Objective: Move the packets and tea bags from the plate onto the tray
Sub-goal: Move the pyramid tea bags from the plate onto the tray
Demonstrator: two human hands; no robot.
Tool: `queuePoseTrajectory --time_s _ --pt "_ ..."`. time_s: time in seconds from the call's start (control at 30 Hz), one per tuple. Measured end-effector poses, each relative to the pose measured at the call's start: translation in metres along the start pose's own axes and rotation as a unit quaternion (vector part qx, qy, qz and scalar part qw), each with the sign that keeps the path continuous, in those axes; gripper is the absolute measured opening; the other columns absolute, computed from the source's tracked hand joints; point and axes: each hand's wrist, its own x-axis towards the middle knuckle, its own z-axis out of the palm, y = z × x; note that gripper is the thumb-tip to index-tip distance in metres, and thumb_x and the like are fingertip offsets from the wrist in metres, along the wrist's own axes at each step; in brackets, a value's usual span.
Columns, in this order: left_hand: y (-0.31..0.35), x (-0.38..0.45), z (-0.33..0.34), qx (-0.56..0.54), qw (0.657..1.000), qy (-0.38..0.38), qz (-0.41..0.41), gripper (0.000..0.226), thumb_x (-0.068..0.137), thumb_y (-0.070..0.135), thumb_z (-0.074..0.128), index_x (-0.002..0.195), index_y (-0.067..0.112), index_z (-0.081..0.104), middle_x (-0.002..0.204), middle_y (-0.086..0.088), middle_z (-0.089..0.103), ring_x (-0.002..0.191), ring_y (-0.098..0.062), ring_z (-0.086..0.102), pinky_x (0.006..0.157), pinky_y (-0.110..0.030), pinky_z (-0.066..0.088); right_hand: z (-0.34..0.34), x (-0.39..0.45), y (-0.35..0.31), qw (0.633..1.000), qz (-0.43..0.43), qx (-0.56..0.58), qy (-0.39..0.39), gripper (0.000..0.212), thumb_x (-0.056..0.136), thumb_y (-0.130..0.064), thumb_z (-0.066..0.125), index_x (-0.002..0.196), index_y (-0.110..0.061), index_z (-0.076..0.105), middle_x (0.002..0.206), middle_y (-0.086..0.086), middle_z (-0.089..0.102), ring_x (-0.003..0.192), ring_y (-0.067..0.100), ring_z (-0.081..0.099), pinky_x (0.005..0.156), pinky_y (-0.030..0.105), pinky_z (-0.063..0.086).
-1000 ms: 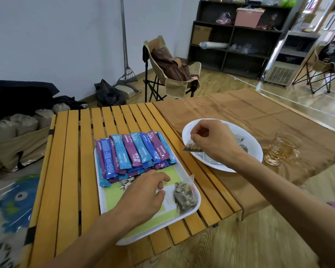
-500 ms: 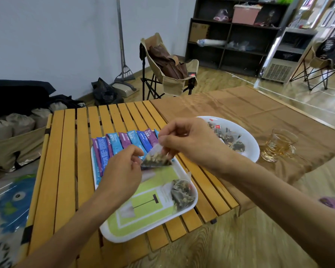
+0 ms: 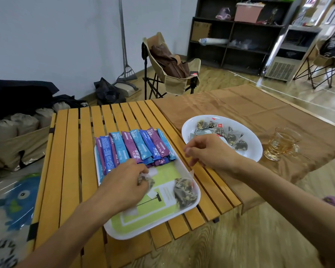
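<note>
Left hand [image 3: 124, 182] fingers pinch a tea bag [image 3: 146, 181]; right hand [image 3: 209, 151] hangs loosely curled, empty.

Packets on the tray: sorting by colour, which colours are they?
Packets: blue, light blue and purple; head view.

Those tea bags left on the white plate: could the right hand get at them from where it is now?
Probably yes. The right hand hangs empty beside the plate, and the tea bags lie uncovered just beyond it, with nothing between. The glass cup stands off to the far side.
</note>
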Motion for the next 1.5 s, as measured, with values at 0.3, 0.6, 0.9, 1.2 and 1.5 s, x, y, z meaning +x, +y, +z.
queuePoseTrajectory --time_s 0.3,0.6,0.9,1.2,1.5 --pt "0.009 -0.01 0.012 -0.011 0.997 -0.07 0.04 0.011 0.091 0.03 0.06 0.092 0.037 0.052 0.088 0.014 0.051 0.086 -0.009 0.049 0.077 -0.033 0.047 -0.004 -0.004 0.015 0.998 -0.014 -0.045 -0.048 0.013 0.096 -0.013 0.06 0.089 -0.009 0.07 0.087 0.009 0.073 0.065 0.012 0.07 0.064 0.022 0.054" --pt "0.027 -0.02 0.026 -0.025 0.995 -0.061 0.073 0.03 0.085 0.039 0.063 0.069 0.027 0.041 0.078 0.009 0.052 0.076 -0.011 0.049 0.071 -0.038 0.048 -0.04 0.012 0.028 0.984 0.001 -0.179 0.023 0.016 0.087 -0.007 0.062 0.075 -0.015 0.07 0.069 0.0 0.071 0.059 0.013 0.066 0.063 0.022 0.049" --pt "0.033 -0.025 0.033 -0.01 0.996 -0.05 0.077 0.036 0.089 0.049 0.059 0.071 0.033 0.032 0.079 0.011 0.046 0.077 -0.011 0.046 0.064 -0.028 0.036 -0.093 0.032 0.076 0.943 0.121 -0.243 0.194 0.014 0.081 -0.005 0.059 0.082 -0.007 0.073 0.08 0.008 0.072 0.072 0.022 0.061 0.063 0.027 0.045" --pt "0.032 -0.024 0.036 -0.022 0.995 -0.052 0.08 0.029 0.091 0.046 0.057 0.073 0.043 0.034 0.083 0.012 0.043 0.083 -0.011 0.046 0.071 -0.031 0.042 -0.099 0.046 0.111 0.919 0.162 -0.295 0.207 0.038 0.085 -0.014 0.068 0.122 -0.01 0.059 0.12 0.018 0.061 0.101 0.038 0.059 0.076 0.036 0.047" --pt "0.033 -0.021 0.035 -0.026 0.997 -0.018 0.076 0.025 0.09 0.043 0.061 0.074 0.027 0.05 0.082 0.013 0.047 0.079 -0.008 0.048 0.067 -0.028 0.042 -0.103 0.04 0.108 0.915 0.13 -0.275 0.264 0.017 0.082 0.0 0.05 0.073 -0.007 0.063 0.086 0.013 0.066 0.076 0.033 0.057 0.067 0.032 0.044"
